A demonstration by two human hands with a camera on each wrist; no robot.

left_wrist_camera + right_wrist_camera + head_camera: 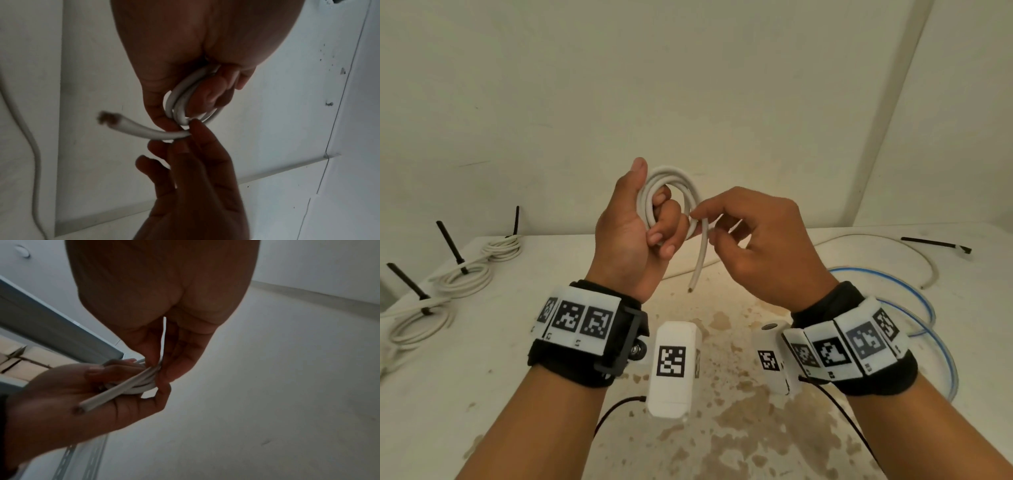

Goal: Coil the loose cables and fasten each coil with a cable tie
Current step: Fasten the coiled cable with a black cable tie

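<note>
A small coil of white cable (671, 178) is held up above the table (482, 377). My left hand (633, 233) grips the coil, fingers curled through its loops. My right hand (743, 236) pinches the cable where the free tail (698, 263) leaves the coil; the tail hangs down with its cut end bare. In the left wrist view the coil (180, 104) sits in my left hand and the tail (144, 129) sticks out to the left. In the right wrist view the tail (115, 391) crosses the coil between both hands.
Three white coils (465, 277) with black cable ties (452, 246) lie at the table's left. A loose white cable (914, 246), a blue cable (917, 301) and a black tie (935, 244) lie at the right. The wall stands close behind.
</note>
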